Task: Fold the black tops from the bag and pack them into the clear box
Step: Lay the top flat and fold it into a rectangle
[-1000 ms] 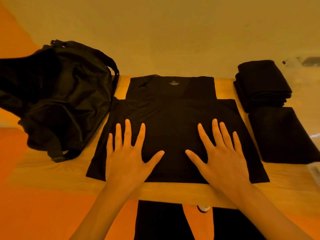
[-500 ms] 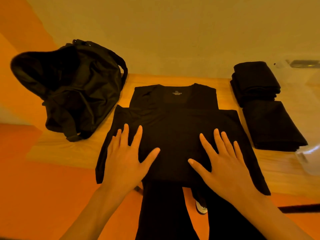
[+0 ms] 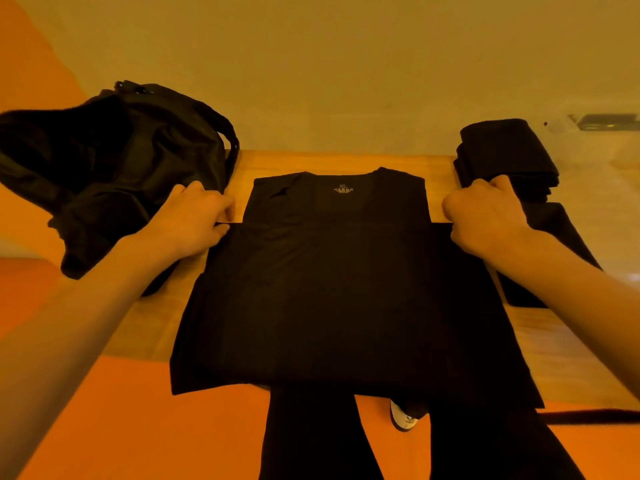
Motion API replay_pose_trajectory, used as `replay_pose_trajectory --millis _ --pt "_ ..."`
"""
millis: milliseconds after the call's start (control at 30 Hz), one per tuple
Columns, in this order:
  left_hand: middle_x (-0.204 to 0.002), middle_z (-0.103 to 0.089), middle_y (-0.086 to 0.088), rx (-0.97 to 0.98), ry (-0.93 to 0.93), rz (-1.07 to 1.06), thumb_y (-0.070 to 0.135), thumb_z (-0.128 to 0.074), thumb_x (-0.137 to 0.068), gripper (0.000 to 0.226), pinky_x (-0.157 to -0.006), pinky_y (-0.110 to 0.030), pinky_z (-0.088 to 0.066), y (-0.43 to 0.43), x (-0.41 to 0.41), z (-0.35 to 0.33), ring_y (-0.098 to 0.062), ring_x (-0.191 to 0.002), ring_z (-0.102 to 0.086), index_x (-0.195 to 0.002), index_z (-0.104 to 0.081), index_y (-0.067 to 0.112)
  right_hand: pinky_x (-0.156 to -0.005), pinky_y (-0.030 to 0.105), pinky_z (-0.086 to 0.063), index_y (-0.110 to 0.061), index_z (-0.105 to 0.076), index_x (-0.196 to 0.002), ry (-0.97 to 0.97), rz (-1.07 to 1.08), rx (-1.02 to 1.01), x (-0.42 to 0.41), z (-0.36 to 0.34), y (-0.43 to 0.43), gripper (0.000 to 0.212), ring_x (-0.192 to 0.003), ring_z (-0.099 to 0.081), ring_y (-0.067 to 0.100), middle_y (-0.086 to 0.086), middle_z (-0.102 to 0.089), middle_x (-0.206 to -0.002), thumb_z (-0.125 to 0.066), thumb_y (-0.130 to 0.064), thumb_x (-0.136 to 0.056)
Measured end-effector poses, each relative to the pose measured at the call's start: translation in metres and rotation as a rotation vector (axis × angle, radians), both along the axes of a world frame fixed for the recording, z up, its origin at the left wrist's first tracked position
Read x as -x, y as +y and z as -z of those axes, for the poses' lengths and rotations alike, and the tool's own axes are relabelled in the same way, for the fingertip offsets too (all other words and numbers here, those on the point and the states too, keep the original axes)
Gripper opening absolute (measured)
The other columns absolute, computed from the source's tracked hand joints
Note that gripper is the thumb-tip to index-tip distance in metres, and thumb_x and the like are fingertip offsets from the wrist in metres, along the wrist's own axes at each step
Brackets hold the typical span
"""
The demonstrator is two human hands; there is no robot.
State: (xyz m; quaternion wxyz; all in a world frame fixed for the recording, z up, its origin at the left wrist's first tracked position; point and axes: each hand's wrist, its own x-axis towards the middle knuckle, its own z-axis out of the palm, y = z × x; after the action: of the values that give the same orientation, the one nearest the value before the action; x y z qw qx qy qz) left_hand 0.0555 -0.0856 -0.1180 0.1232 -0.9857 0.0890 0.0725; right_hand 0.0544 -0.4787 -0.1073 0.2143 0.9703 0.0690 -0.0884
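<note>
From the head camera I see the soft, matte black top (image 3: 346, 289) lying flat on the pale wooden desk (image 3: 156, 317), its lower half doubled up into a broad rectangle below the neckline. The left hand (image 3: 194, 220) and right hand (image 3: 485, 216) each pinch one end of that straight folded edge, fingers curled. A crumpled, faintly shiny bag (image 3: 114, 174) slumps at left, and folded tops (image 3: 509, 150) are stacked at right.

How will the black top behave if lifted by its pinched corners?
Likely floppy: the black top lies flat and droops over the table edge. Probably light: left hand and right hand only pinch its corners.
</note>
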Motion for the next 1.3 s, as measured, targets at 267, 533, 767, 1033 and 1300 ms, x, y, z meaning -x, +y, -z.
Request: replay_pose_trajectory --millis 267,533,767,1033,1300 --pt "-0.087 -0.052 0.004 0.135 0.162 -0.080 0.029 -0.063 -0.099 0.025 -0.079 -0.035 -0.041 -0.002 -0.002 -0.009 -0.018 -0.089 -0.050 -0.079 -0.047 0.026 -0.100 0.039 -0.038 -0.018 -0.061 -0.106 -0.036 -0.031 0.022 0.007 0.003 -0.005 0.016 -0.108 -0.054 0.025 0.004 -0.061 -0.101 -0.060 -0.031 -0.096" --pt "-0.082 -0.063 -0.002 0.460 -0.049 -0.205 0.019 -0.066 -0.098 0.012 -0.062 -0.030 -0.045 0.000 0.005 -0.017 -0.016 -0.075 -0.058 -0.091 -0.056 0.019 -0.101 0.039 -0.038 -0.017 -0.057 -0.116 -0.076 -0.046 0.009 0.010 -0.001 -0.008 0.024 -0.108 -0.054 0.025 0.007 -0.063 -0.102 -0.062 -0.028 -0.095" --pt "-0.084 -0.066 -0.006 0.731 -0.229 -0.378 0.018 -0.066 -0.098 0.014 -0.059 -0.024 -0.043 0.001 0.020 -0.026 -0.017 -0.070 -0.065 -0.088 -0.057 0.015 -0.090 0.045 -0.038 -0.013 -0.055 -0.088 -0.312 -0.027 -0.147 0.013 -0.008 -0.020 0.010 -0.090 -0.051 0.030 0.007 -0.058 -0.075 -0.065 -0.014 -0.091" --pt "-0.094 -0.063 -0.009 0.675 -0.362 -0.311 0.021 -0.061 -0.101 0.013 -0.074 -0.036 -0.051 -0.006 0.018 -0.025 -0.020 -0.075 -0.064 -0.100 -0.055 0.010 -0.090 0.049 -0.043 -0.008 -0.063 -0.109 -0.396 -0.032 -0.161 0.009 -0.011 -0.013 0.021 -0.094 -0.055 0.035 0.013 -0.063 -0.087 -0.068 -0.014 -0.090" --pt "-0.168 -0.016 -0.011 0.242 -0.054 -0.125 0.068 -0.012 -0.098 0.076 -0.122 -0.047 -0.018 -0.090 0.080 0.022 -0.034 -0.153 -0.016 -0.159 -0.026 0.024 -0.123 0.042 -0.002 -0.036 0.001 -0.159 0.013 -0.169 -0.419 0.041 0.042 0.052 0.075 -0.155 0.003 0.026 0.008 0.000 -0.168 -0.011 -0.071 -0.094"
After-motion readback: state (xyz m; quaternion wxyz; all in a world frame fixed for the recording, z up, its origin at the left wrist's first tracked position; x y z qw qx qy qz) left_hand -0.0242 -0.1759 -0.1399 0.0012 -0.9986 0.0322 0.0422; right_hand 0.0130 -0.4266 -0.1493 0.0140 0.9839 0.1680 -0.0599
